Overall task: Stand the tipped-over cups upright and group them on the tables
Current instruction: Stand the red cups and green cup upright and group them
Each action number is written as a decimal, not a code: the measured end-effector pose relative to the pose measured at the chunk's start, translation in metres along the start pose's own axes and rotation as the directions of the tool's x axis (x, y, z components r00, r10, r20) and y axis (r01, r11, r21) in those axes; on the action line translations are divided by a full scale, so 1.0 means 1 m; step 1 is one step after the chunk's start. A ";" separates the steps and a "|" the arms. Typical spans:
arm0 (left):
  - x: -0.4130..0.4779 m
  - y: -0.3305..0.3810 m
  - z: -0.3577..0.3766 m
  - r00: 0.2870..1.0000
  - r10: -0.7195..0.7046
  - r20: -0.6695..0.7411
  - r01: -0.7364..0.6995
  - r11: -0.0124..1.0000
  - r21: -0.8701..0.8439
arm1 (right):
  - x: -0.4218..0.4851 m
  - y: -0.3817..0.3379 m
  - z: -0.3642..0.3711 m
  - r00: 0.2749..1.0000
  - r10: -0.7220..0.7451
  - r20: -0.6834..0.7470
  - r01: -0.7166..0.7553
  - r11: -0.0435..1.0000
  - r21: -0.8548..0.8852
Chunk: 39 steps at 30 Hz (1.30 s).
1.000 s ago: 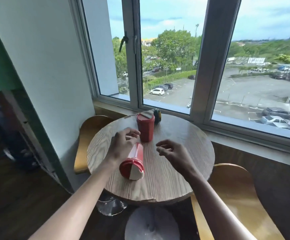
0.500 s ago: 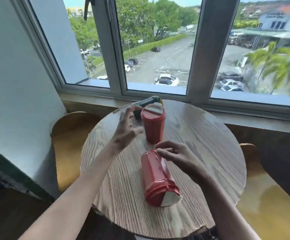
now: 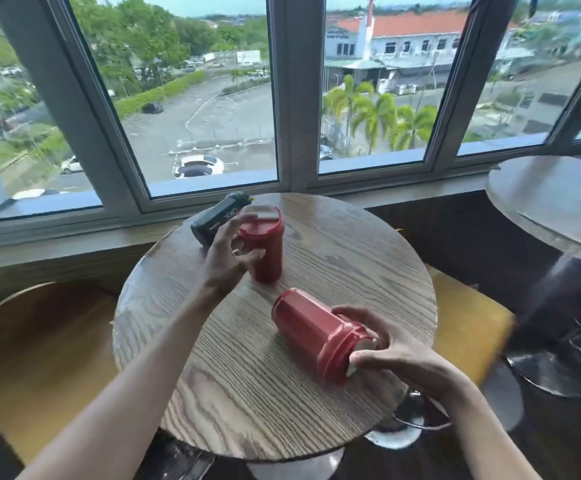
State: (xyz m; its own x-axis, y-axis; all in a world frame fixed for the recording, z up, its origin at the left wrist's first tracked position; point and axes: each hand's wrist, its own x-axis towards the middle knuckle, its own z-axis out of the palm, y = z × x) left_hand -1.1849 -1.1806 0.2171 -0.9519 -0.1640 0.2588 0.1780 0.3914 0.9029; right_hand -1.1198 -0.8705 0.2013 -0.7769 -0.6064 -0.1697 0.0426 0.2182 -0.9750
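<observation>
In the head view, a round wooden table [image 3: 247,393] stands by a window [image 3: 282,98] and serves as the landmark. Near its middle, toward the window, a red cup [image 3: 268,251] stands upright with its lid on top. Just behind that cup, at the table's window-side edge, a dark cup [image 3: 213,220] lies on its side. Nearer the person, on the table's right half, a second red cup [image 3: 313,332] lies tipped over, its lidded end pointing toward the right rim. The left hand [image 3: 226,261] is just beside the upright red cup, fingers spread and curled loosely toward its side; motion blur hides whether they touch it. The right hand [image 3: 393,344] is at the lidded end of the tipped red cup, fingers spread around the lid and touching it. A second, darker round table [image 3: 556,199] stands well apart to the right.
</observation>
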 end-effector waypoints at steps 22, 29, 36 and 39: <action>0.003 -0.024 0.004 0.986 0.150 -0.080 -0.152 0.988 -0.021 | 0.086 -0.094 -0.015 0.953 0.040 -0.300 -0.058 0.997 -0.052; -0.015 -0.042 0.011 0.997 -0.047 -0.058 0.037 0.987 -0.158 | 0.133 -0.106 -0.017 0.926 0.027 -0.376 -0.100 0.979 -0.177; -0.012 -0.059 0.020 0.990 -0.140 0.014 0.140 0.982 -0.123 | 0.129 -0.069 -0.007 0.893 -0.063 -0.446 0.082 0.996 0.025; -0.013 -0.064 0.020 0.990 -0.143 -0.009 0.141 0.986 -0.090 | 0.113 -0.045 0.012 0.908 -0.085 -0.411 0.150 0.980 0.129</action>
State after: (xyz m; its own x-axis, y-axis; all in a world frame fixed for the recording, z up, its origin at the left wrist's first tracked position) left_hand -1.1888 -1.1850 0.1488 -0.9652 -0.2265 0.1305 0.0636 0.2809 0.9576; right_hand -1.2023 -0.9578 0.2238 -0.9670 -0.2544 -0.0120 0.0062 0.0238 -0.9997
